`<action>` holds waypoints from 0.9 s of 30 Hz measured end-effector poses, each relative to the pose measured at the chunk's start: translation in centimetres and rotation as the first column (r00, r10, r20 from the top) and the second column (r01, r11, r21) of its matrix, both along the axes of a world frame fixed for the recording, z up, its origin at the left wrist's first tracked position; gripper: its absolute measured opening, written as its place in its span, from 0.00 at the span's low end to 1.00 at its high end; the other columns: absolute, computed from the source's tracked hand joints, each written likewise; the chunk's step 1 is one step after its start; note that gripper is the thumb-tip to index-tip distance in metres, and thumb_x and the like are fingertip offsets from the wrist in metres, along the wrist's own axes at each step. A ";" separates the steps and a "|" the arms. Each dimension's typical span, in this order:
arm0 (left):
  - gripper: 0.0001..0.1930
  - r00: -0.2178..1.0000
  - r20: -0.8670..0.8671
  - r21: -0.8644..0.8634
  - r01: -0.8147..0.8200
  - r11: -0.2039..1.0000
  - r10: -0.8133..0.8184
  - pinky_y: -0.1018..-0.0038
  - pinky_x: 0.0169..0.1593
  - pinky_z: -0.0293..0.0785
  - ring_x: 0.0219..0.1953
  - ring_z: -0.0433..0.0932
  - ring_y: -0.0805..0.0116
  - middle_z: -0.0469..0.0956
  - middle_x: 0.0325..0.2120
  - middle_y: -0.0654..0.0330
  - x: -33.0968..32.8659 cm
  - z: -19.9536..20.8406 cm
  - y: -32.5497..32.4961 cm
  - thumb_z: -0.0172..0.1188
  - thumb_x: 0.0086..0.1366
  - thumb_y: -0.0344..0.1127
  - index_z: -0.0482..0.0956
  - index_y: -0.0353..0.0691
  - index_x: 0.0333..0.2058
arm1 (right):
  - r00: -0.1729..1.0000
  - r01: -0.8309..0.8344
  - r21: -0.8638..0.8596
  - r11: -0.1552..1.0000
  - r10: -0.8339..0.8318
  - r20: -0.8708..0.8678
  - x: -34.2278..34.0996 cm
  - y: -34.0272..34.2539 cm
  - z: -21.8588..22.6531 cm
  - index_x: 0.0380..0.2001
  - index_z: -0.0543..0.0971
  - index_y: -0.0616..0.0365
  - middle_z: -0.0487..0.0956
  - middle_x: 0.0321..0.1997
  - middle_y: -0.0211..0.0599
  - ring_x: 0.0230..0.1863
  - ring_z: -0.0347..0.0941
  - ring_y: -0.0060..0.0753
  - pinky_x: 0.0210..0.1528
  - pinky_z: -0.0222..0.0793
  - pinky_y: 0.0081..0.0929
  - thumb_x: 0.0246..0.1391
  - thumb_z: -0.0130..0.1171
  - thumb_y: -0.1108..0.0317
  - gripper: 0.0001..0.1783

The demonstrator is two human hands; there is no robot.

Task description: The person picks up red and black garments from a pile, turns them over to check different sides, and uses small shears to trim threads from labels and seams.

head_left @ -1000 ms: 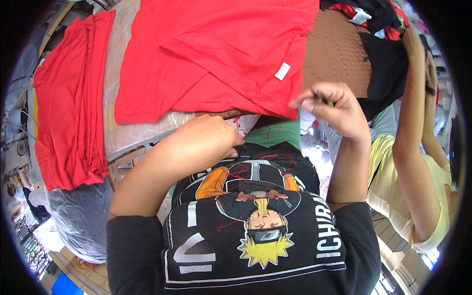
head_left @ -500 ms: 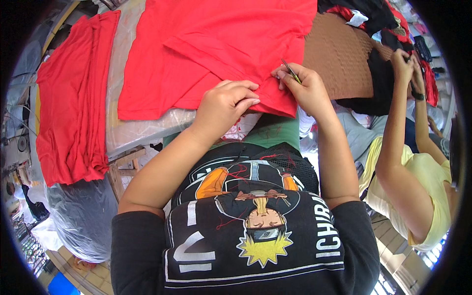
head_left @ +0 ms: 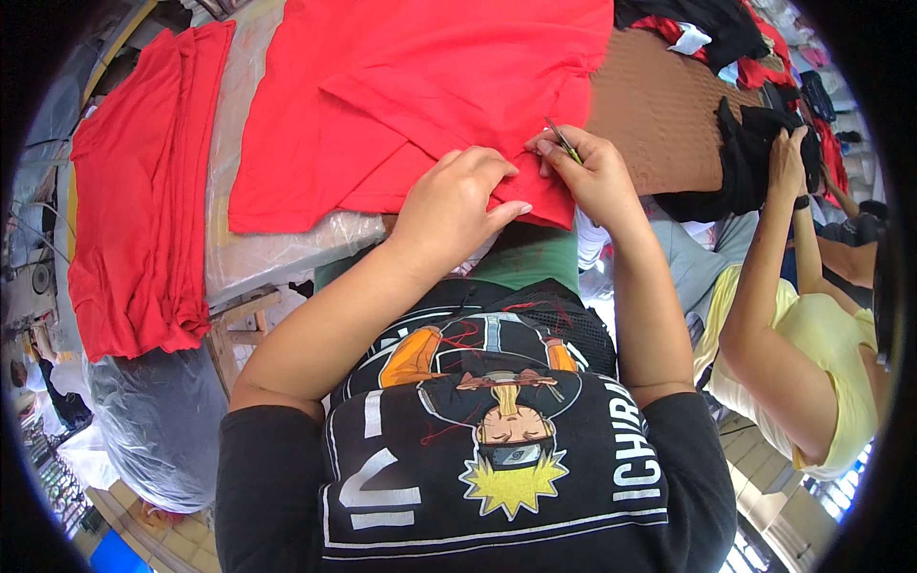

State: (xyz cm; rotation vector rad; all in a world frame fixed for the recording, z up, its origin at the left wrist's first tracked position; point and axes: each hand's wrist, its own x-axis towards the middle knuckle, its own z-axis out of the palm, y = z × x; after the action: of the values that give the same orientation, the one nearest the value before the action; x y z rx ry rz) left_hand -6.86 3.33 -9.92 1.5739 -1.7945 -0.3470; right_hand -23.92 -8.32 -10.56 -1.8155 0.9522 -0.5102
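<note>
A red T-shirt-like garment (head_left: 458, 57) lies spread over the table in front of me, with a folded flap and hem near its front edge. My left hand (head_left: 457, 202) rests on the garment's near edge, fingers bent and thumb held apart from them, with red cloth showing in the gap. To its right, my right hand (head_left: 600, 174) is closed round small thread snips (head_left: 565, 143), whose slim blades point up and away to the left over the cloth. The right fingertips are close to the fabric; whether they also pinch it or a thread, I cannot tell.
A stack of folded red garments (head_left: 143, 191) hangs at the table's left end. Clear plastic (head_left: 287, 253) covers the table's front edge. Brown textured cloth (head_left: 659, 115) lies to the right, beside black fabric (head_left: 740, 153). A co-worker in yellow (head_left: 793, 353) handles dark cloth there.
My left hand has shifted slightly right, its thumb opening away from the fingers. My right hand stays nearly in place with the snips. The co-worker's hands have lowered, with black cloth now in them.
</note>
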 end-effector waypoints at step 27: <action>0.10 0.924 -0.382 0.406 0.166 0.899 0.002 0.76 0.40 0.74 0.34 0.78 0.75 0.82 0.30 0.58 2.6 -0.1 -1.8 0.60 0.63 0.35 0.81 0.33 0.37 | 0.984 -0.170 0.046 0.984 0.167 0.060 -1.3 2.0 1.6 0.38 0.78 0.65 0.81 0.33 0.35 0.37 0.75 0.20 0.42 0.71 0.23 0.55 0.60 0.73 0.08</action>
State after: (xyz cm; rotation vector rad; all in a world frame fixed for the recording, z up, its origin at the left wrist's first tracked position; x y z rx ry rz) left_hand -4.26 1.55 -9.98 1.5830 -1.5483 -1.0791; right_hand -25.24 -6.33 -9.00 -1.8072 0.7586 -0.4250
